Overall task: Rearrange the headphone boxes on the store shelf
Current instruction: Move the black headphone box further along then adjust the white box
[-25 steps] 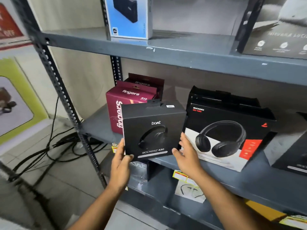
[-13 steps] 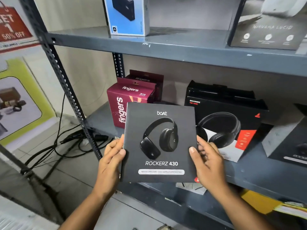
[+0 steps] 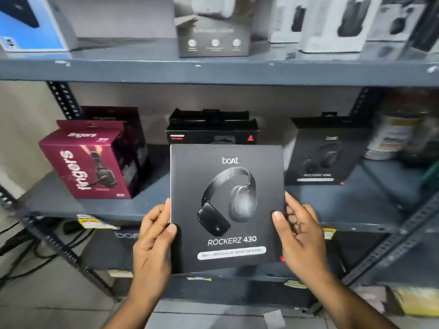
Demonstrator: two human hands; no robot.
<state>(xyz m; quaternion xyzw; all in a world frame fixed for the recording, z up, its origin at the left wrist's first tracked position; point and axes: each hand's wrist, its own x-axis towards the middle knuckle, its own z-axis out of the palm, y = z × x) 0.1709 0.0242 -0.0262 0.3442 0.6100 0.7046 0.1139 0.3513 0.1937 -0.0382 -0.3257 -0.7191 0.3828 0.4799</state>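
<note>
I hold a black boAt Rockerz 430 headphone box (image 3: 226, 205) upright in front of the middle shelf (image 3: 332, 210), its front facing me. My left hand (image 3: 154, 236) grips its left edge and my right hand (image 3: 298, 231) grips its right edge. Behind it on the shelf stands a black and red Rockerz box (image 3: 211, 130), mostly hidden. A maroon Fingers headphone box (image 3: 90, 160) stands at the left with a second maroon box behind it. Another black boAt box (image 3: 325, 153) stands at the right.
The upper shelf (image 3: 213, 72) carries a blue box (image 3: 31, 24), a grey box (image 3: 213, 32) and several white boxes (image 3: 332, 24). A lower shelf holds a boAt box (image 3: 111, 248) and yellow price tags. Perforated uprights frame the rack. Black cables (image 3: 26, 248) lie on the floor at left.
I lifted the Rockerz 430 box off the shelf and pulled it toward me. The view has shifted right, so the box now covers the black and red box behind it.
</note>
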